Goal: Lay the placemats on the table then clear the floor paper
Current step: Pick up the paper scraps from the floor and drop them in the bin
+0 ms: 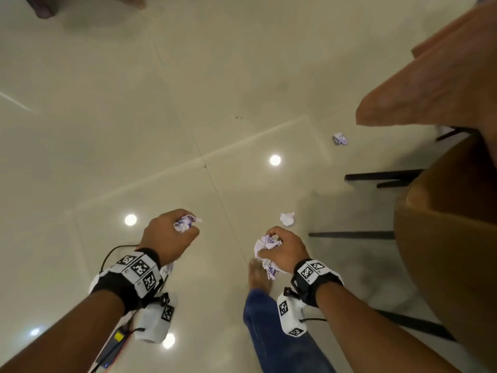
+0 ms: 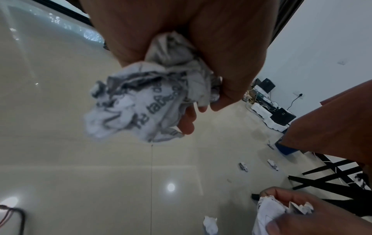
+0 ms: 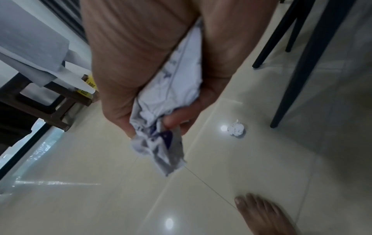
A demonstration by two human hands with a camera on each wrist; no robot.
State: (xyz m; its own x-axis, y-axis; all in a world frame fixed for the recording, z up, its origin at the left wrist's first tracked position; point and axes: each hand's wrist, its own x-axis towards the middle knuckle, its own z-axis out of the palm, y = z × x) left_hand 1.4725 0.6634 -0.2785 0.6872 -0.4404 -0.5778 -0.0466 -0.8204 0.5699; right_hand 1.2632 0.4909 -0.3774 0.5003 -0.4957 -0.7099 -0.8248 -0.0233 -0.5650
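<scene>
My left hand [image 1: 174, 232] grips a crumpled ball of printed paper [image 1: 185, 223], seen close in the left wrist view as a grey-lettered wad [image 2: 138, 105]. My right hand [image 1: 282, 246] holds crumpled printed paper [image 1: 266, 244], which hangs below the fingers in the right wrist view [image 3: 161, 143]. A white paper ball [image 1: 287, 219] lies on the floor just beyond my right hand, near a chair leg [image 3: 236, 129]. Another printed paper ball [image 1: 340, 138] lies farther off on the tiles. The table's orange cloth [image 1: 435, 76] fills the upper right.
A brown chair [image 1: 451, 238] with black legs [image 1: 352, 235] stands at the right. My bare foot [image 1: 259, 274] and jeans leg [image 1: 274, 332] are below my right hand. More paper scraps [image 2: 272, 165] lie near the table in the left wrist view. Glossy cream tiles [image 1: 134, 117] stretch left.
</scene>
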